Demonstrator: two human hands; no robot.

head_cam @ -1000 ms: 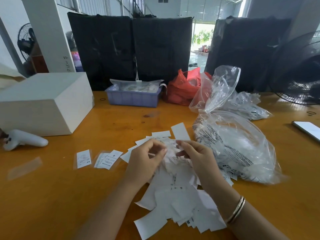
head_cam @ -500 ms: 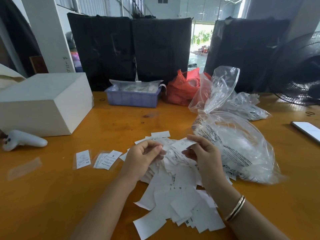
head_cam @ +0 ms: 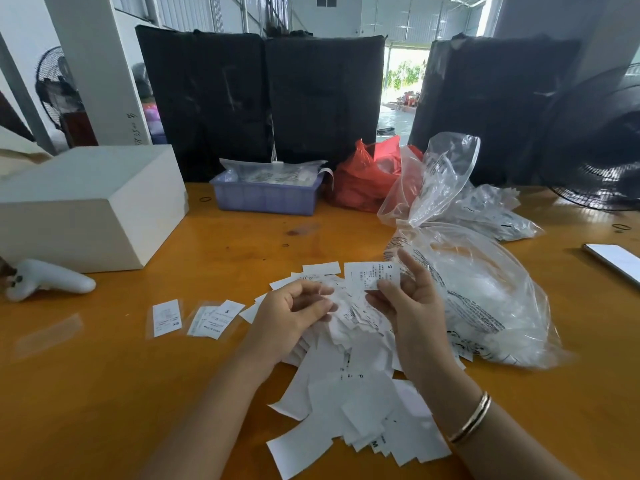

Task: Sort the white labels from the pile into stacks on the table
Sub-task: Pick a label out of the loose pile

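A loose pile of white labels (head_cam: 356, 393) covers the orange table (head_cam: 104, 393) in front of me. My right hand (head_cam: 412, 306) pinches one label marked S (head_cam: 370, 273) and holds it up, printed face toward me, above the pile's far end. My left hand (head_cam: 291, 313) hovers over the pile with curled fingers touching labels; whether it grips one I cannot tell. To the left lie two small stacks: one marked XS (head_cam: 167, 317) and one marked S (head_cam: 215, 319).
A large clear plastic bag (head_cam: 485, 292) lies just right of the pile. A white box (head_cam: 90, 206) and a white controller (head_cam: 48, 280) sit at the left. A purple tray (head_cam: 266, 195), a red bag (head_cam: 367, 178), a phone (head_cam: 616, 261) and a fan (head_cam: 602, 147) are further back.
My right hand has lifted one label out of the pile and turned its printed S face toward me. The left hand has drawn back slightly toward the pile's left side.
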